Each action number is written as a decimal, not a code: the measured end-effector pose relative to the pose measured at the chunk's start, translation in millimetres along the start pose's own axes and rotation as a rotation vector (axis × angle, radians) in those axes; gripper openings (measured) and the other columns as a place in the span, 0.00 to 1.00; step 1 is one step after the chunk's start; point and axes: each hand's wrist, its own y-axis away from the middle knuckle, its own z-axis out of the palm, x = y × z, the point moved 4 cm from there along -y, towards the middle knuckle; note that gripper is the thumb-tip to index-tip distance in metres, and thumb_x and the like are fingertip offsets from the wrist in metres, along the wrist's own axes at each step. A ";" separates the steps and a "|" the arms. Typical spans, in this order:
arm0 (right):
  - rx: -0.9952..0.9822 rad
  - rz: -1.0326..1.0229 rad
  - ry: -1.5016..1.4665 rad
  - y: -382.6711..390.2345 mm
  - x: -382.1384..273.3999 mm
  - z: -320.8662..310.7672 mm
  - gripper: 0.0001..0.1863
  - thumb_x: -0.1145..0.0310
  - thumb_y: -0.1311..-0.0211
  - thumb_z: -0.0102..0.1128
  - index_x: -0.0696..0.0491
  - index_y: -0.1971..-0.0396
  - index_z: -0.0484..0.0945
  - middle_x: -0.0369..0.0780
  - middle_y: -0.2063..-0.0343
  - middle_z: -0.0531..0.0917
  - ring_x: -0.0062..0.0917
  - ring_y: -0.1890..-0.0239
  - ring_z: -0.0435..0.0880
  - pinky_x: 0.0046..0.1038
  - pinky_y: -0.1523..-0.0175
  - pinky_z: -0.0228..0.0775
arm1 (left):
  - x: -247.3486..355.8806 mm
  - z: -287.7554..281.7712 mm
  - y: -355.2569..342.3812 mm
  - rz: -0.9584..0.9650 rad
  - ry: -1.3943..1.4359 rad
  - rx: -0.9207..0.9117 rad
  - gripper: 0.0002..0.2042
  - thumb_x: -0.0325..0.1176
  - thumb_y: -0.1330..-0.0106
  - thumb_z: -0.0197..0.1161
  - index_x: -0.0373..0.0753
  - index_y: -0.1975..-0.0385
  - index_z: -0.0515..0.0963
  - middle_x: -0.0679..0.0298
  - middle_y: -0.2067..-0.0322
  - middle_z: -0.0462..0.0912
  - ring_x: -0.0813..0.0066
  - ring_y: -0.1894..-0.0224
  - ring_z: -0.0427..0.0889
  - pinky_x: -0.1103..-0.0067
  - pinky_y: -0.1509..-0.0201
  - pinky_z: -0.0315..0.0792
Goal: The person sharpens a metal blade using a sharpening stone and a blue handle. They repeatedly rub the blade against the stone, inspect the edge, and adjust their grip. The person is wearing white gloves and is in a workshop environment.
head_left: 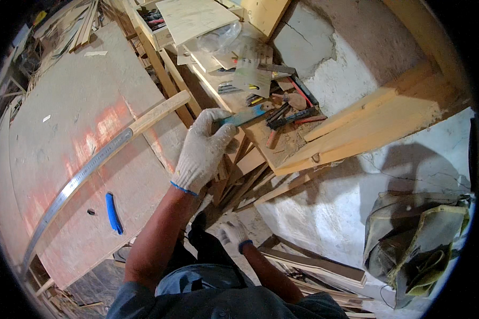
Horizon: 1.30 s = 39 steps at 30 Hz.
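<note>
My left hand [201, 151], in a whitish knit glove with a blue cuff edge, reaches out to the corner of a wooden shelf. Its thumb and fingers are closed on a flat blue strip [250, 115], whose far end lies over the tools; its exact kind is unclear. Beside it are several dark- and red-handled tools [292, 118] and a brownish lump [294, 100]. Low by my body hangs my right hand [233, 234], also gloved, its fingers loosely apart and nothing visible in them. On the board to the left lies a blue utility knife [113, 213].
A long metal ruler [80, 178] and a wooden batten [159, 112] lie across the large board [64, 111]. A thick wooden plank [356, 125] juts from the wall at right. Dark cloth [415, 239] hangs there. Scrap wood [314, 266] stands below.
</note>
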 end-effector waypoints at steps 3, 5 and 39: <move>-0.030 -0.108 -0.064 3.1 -15.9 -3.6 0.11 0.63 0.30 0.58 0.56 0.68 0.75 0.39 0.76 0.79 0.23 0.79 0.77 0.28 0.76 0.70 | -9.3 -4.3 -2.5 -0.069 0.229 -0.028 0.10 0.30 0.29 0.60 0.32 0.53 0.73 0.61 0.64 0.82 0.74 0.66 0.83 0.78 0.61 0.80; 0.031 -0.171 -0.113 18.9 -45.8 5.7 0.12 0.61 0.30 0.58 0.56 0.63 0.77 0.37 0.75 0.79 0.22 0.78 0.74 0.26 0.74 0.66 | -17.1 -11.7 5.3 -0.071 0.323 -0.024 0.11 0.29 0.29 0.59 0.31 0.52 0.73 0.59 0.62 0.81 0.73 0.65 0.83 0.77 0.60 0.80; -0.439 -0.112 0.564 118.9 -68.9 307.1 0.16 0.61 0.29 0.56 0.60 0.68 0.80 0.39 0.82 0.81 0.20 0.82 0.78 0.26 0.76 0.69 | -116.8 -294.6 256.4 -0.333 0.834 0.505 0.24 0.47 0.25 0.51 0.31 0.43 0.70 0.53 0.55 0.83 0.62 0.58 0.85 0.71 0.58 0.81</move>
